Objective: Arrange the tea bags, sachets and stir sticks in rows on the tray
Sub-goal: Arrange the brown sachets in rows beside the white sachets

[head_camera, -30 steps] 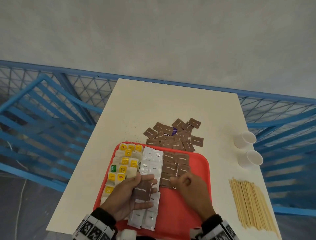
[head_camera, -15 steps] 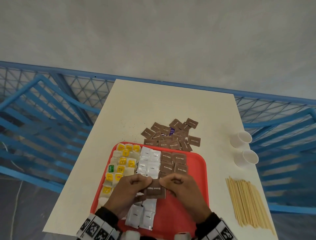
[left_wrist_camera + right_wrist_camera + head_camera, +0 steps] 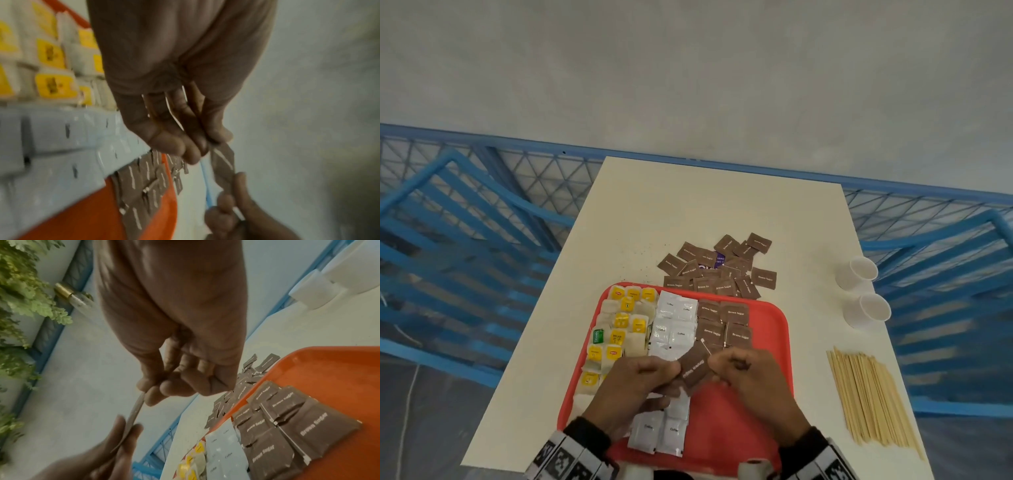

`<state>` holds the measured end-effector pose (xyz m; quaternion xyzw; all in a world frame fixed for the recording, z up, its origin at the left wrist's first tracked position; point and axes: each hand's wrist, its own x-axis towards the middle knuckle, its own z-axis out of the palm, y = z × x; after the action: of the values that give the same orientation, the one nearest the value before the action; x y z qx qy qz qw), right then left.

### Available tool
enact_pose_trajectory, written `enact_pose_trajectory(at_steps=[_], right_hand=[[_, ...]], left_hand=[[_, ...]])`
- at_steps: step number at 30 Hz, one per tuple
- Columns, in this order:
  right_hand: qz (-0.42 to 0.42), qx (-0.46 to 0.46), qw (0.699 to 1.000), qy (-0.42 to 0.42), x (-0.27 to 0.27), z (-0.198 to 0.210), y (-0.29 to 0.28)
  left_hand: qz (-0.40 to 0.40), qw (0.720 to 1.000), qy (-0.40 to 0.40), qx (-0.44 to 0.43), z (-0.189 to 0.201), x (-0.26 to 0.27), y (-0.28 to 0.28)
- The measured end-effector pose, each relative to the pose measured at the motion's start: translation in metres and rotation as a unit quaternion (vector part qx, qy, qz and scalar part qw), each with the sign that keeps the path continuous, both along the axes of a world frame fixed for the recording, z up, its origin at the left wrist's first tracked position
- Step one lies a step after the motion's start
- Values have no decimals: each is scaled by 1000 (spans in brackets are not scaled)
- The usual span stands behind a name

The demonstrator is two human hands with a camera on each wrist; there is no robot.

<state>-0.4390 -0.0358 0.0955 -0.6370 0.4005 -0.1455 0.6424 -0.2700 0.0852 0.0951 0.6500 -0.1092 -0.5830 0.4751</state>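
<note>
A red tray (image 3: 774, 329) lies at the table's near edge. On it run a column of yellow-tagged tea bags (image 3: 621, 322), a column of white coffee sachets (image 3: 674, 325) and a column of brown sugar sachets (image 3: 724, 323). Above the tray's middle both hands pinch one brown sugar sachet (image 3: 694, 365), tilted: my left hand (image 3: 640, 380) holds its left edge, my right hand (image 3: 743, 373) its right edge. The left wrist view shows the sachet (image 3: 223, 164) edge-on between the fingertips; so does the right wrist view (image 3: 134, 412). Loose brown sachets (image 3: 717, 270) lie heaped beyond the tray. Wooden stir sticks (image 3: 869, 397) lie to the right.
Two white paper cups (image 3: 861, 291) lie on their sides near the table's right edge. A purple packet (image 3: 719, 259) shows within the loose heap. Blue metal railings (image 3: 482, 219) surround the white table (image 3: 688, 205). The tray's right part (image 3: 726, 421) is bare red.
My right hand left the tray's brown column and took the far edge of the sachet in my left hand. Both hands raised it slightly and turned it.
</note>
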Motion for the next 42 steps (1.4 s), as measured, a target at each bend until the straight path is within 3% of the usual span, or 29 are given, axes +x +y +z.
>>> enact_pose_trajectory(at_steps=[3, 7, 9, 10, 12, 15, 17, 22, 27, 36, 42], right_hand=[[30, -61, 998, 17, -10, 3, -15], [240, -135, 956, 99, -15, 10, -23], [285, -131, 944, 105, -13, 13, -19], [278, -128, 946, 104, -13, 13, -17], [195, -119, 969, 96, -16, 6, -12], [105, -42, 991, 75, -25, -6, -4], [105, 12, 993, 49, -26, -9, 9], [-74, 99, 992, 32, -26, -27, 12], [-153, 101, 978, 95, -40, -64, -21], [-153, 42, 964, 213, -41, -112, -53], [-173, -39, 939, 295, -30, -112, -46]], left_hand=[[-108, 990, -91, 24, -1, 6, 7], [-214, 959, -184, -25, 2, 12, 1], [-303, 928, -209, -50, 4, 5, -5], [-321, 921, -215, -55, 4, 1, -7], [-290, 932, -209, -61, -2, -4, -9], [-132, 987, -88, -21, -9, -11, -10], [-70, 997, -11, 1, -10, -18, -11], [-123, 991, -34, 47, -19, -24, -14], [-152, 984, -89, 37, -23, -15, -8], [-127, 985, -100, 67, -27, 9, 4], [-113, 986, -101, 68, -29, 15, 3]])
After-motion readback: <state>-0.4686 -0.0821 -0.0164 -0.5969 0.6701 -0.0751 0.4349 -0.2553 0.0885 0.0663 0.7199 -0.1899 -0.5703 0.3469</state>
